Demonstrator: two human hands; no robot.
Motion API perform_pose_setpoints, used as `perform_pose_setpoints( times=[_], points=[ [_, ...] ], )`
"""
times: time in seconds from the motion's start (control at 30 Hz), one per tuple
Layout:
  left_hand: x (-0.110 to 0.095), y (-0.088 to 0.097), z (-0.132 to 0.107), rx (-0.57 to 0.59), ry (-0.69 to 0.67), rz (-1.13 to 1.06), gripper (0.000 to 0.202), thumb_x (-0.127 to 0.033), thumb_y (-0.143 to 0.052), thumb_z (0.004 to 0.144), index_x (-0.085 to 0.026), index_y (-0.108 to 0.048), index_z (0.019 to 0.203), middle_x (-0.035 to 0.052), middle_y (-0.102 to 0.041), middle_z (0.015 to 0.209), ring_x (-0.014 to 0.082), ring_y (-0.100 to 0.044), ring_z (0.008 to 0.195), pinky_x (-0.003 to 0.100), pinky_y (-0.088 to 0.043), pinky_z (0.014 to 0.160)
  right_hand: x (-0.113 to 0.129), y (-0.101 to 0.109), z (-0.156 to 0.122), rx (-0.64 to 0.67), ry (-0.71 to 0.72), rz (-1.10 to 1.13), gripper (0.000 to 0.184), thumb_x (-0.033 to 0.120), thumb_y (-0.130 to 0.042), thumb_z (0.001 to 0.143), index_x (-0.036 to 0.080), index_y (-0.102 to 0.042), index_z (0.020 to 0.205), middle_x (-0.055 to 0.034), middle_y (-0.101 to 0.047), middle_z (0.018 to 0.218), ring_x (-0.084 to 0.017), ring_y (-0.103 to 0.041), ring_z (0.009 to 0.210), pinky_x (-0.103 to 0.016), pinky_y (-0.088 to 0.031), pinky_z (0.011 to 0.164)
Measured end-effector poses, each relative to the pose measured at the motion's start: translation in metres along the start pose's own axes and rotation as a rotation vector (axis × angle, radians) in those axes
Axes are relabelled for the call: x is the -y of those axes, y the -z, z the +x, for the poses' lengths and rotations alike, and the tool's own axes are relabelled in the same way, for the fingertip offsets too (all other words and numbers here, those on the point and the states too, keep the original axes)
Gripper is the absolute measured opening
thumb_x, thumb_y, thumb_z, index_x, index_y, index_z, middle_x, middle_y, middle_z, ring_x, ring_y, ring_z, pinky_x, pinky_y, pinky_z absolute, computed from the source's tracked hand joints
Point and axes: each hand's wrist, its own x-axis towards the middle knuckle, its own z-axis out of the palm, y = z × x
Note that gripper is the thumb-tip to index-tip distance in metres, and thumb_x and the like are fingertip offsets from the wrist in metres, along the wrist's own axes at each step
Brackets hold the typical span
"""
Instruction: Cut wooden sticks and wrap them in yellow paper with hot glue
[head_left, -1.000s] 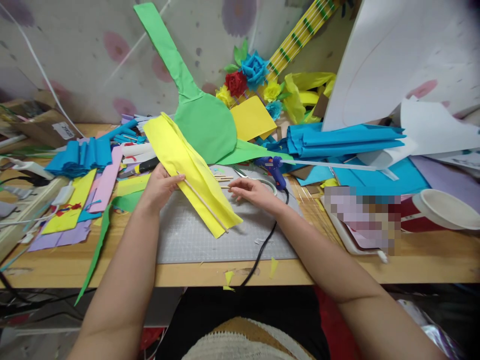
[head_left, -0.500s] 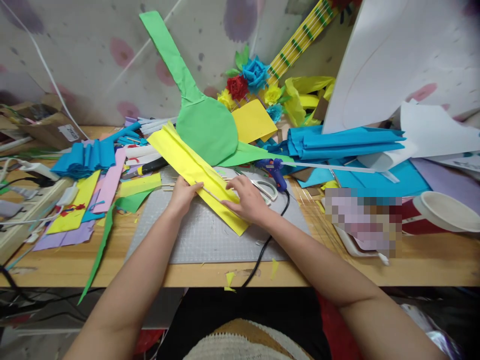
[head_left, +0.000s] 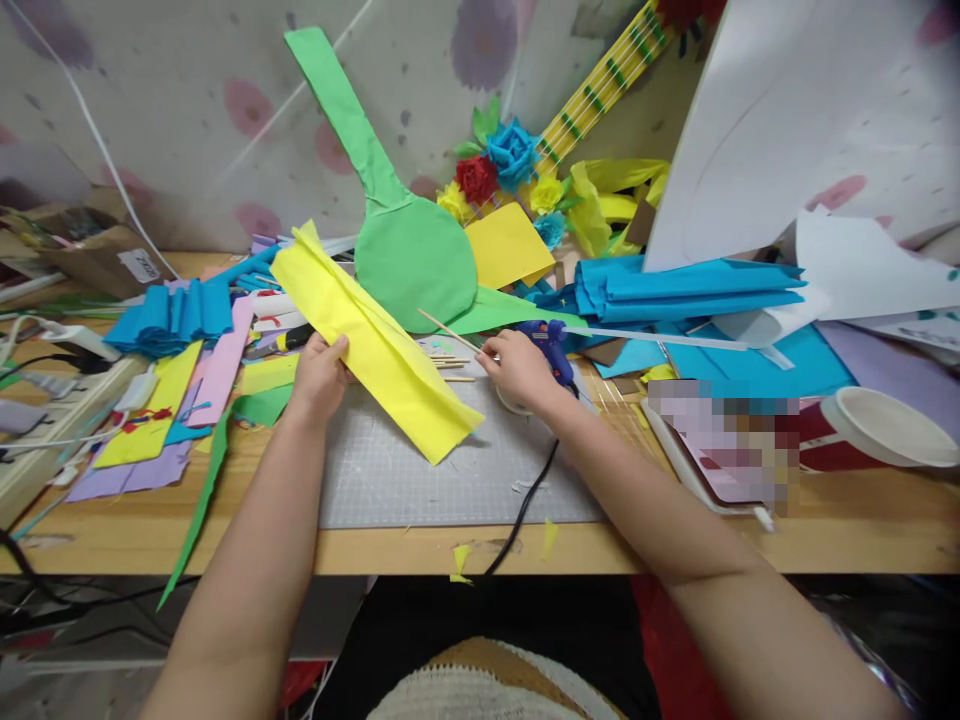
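Note:
My left hand [head_left: 322, 375] grips the lower left edge of a folded strip of yellow crepe paper [head_left: 375, 350], its thumb on top. The strip slants from upper left to lower right above a grey cutting mat [head_left: 450, 490]. To its right, my right hand [head_left: 521, 370] pinches a thin wooden stick [head_left: 450, 330] that points up and left. Several similar sticks [head_left: 450, 362] lie on the mat between the hands. Close behind my right hand rests a blue hot glue gun [head_left: 555, 350] with a long white glue stick; scissors beneath the hand are mostly covered.
A green paddle-shaped paper piece [head_left: 416, 260] leans behind the mat. Blue crepe paper [head_left: 682, 290] lies at right, near a cup [head_left: 877, 430] and a white tray [head_left: 675, 465]. Paper strips and a power strip [head_left: 67, 430] occupy the left. A black cable [head_left: 525, 510] crosses the front edge.
My right hand has come off the yellow paper and moved up and right with the stick. My left hand has shifted left, carrying the paper with it.

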Motion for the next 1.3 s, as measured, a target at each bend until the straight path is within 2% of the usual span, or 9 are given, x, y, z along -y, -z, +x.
perform_pose_setpoints(
  times=[0.13, 0.27, 0.43, 0.53, 0.73, 0.87, 1.1, 1.2, 1.3],
  points=[
    [0.001, -0.003, -0.007, 0.129, -0.003, -0.043, 0.019, -0.016, -0.06, 0.07, -0.02, -0.058, 0.088, 0.0039, -0.068, 0.092, 0.0174, -0.064, 0.09, 0.029, -0.052, 0.077, 0.015, -0.003, 0.014, 0.115, 0.036, 0.328, 0.027, 0.036, -0.052, 0.081, 0.018, -0.064, 0.098, -0.0081, -0.062, 0.102, -0.02, -0.05, 0.099, -0.034, -0.037, 0.088],
    [0.012, -0.012, -0.012, 0.182, 0.057, 0.003, 0.021, -0.021, -0.064, 0.068, -0.02, -0.057, 0.088, 0.0047, -0.068, 0.092, 0.0177, -0.063, 0.091, 0.029, -0.052, 0.077, 0.037, -0.013, 0.014, 0.379, -0.027, 0.841, 0.032, 0.042, -0.044, 0.083, 0.018, -0.062, 0.095, -0.0015, -0.064, 0.092, -0.012, -0.056, 0.081, -0.024, -0.044, 0.072],
    [0.023, -0.018, -0.012, 0.171, 0.081, 0.06, 0.025, -0.023, -0.065, 0.066, -0.018, -0.056, 0.089, 0.004, -0.069, 0.086, 0.0178, -0.064, 0.082, 0.031, -0.053, 0.071, 0.046, -0.028, 0.012, 0.331, -0.165, 0.988, 0.021, 0.035, -0.049, 0.079, 0.017, -0.057, 0.083, 0.0012, -0.061, 0.076, -0.008, -0.054, 0.065, -0.021, -0.043, 0.063],
    [0.028, -0.018, -0.012, 0.161, 0.092, 0.086, 0.023, -0.024, -0.063, 0.067, -0.018, -0.057, 0.088, 0.0037, -0.069, 0.084, 0.0179, -0.065, 0.078, 0.031, -0.053, 0.069, 0.048, -0.033, 0.013, 0.375, -0.22, 1.01, 0.018, 0.031, -0.057, 0.073, 0.018, -0.052, 0.084, 0.0005, -0.062, 0.077, -0.011, -0.057, 0.067, -0.023, -0.045, 0.063],
    [0.034, -0.018, -0.01, 0.155, 0.088, 0.057, 0.022, -0.025, -0.061, 0.069, -0.018, -0.058, 0.091, 0.0053, -0.068, 0.09, 0.0198, -0.065, 0.085, 0.033, -0.053, 0.074, 0.054, -0.043, 0.02, 0.319, -0.253, 0.788, 0.037, 0.033, -0.07, 0.06, 0.019, -0.047, 0.085, -0.0009, -0.064, 0.083, -0.016, -0.06, 0.074, -0.028, -0.047, 0.066],
    [0.034, -0.023, -0.015, 0.181, 0.074, 0.014, 0.028, -0.032, -0.063, 0.07, -0.017, -0.059, 0.094, 0.0079, -0.068, 0.094, 0.0207, -0.064, 0.089, 0.033, -0.052, 0.077, 0.056, -0.049, 0.021, 0.253, -0.269, 0.719, 0.038, 0.033, -0.068, 0.061, 0.02, -0.045, 0.088, -0.0004, -0.063, 0.086, -0.017, -0.06, 0.079, -0.03, -0.046, 0.07],
    [0.043, -0.034, -0.03, 0.173, 0.073, 0.02, 0.038, -0.027, -0.074, 0.056, -0.013, -0.061, 0.089, 0.0099, -0.069, 0.092, 0.0234, -0.065, 0.086, 0.035, -0.051, 0.079, 0.063, -0.059, 0.017, 0.097, -0.265, 0.72, 0.034, 0.035, -0.063, 0.067, 0.021, -0.042, 0.089, -0.001, -0.061, 0.091, -0.015, -0.059, 0.083, -0.028, -0.045, 0.071],
    [0.043, -0.033, -0.029, 0.128, 0.082, 0.023, 0.036, -0.026, -0.074, 0.055, -0.013, -0.062, 0.086, 0.0094, -0.07, 0.089, 0.0247, -0.065, 0.086, 0.036, -0.051, 0.078, 0.058, -0.054, 0.014, 0.129, -0.208, 0.657, 0.034, 0.037, -0.063, 0.067, 0.021, -0.043, 0.089, 0.0008, -0.061, 0.084, -0.014, -0.058, 0.076, -0.026, -0.043, 0.068],
    [0.034, -0.027, -0.023, 0.084, 0.108, 0.047, 0.033, -0.023, -0.075, 0.053, -0.013, -0.062, 0.083, 0.009, -0.07, 0.086, 0.0246, -0.065, 0.082, 0.036, -0.052, 0.076, 0.041, -0.031, 0.006, 0.124, -0.128, 0.529, 0.028, 0.038, -0.059, 0.071, 0.02, -0.046, 0.088, 0.0003, -0.061, 0.082, -0.012, -0.056, 0.073, -0.024, -0.041, 0.065]
  ],
)
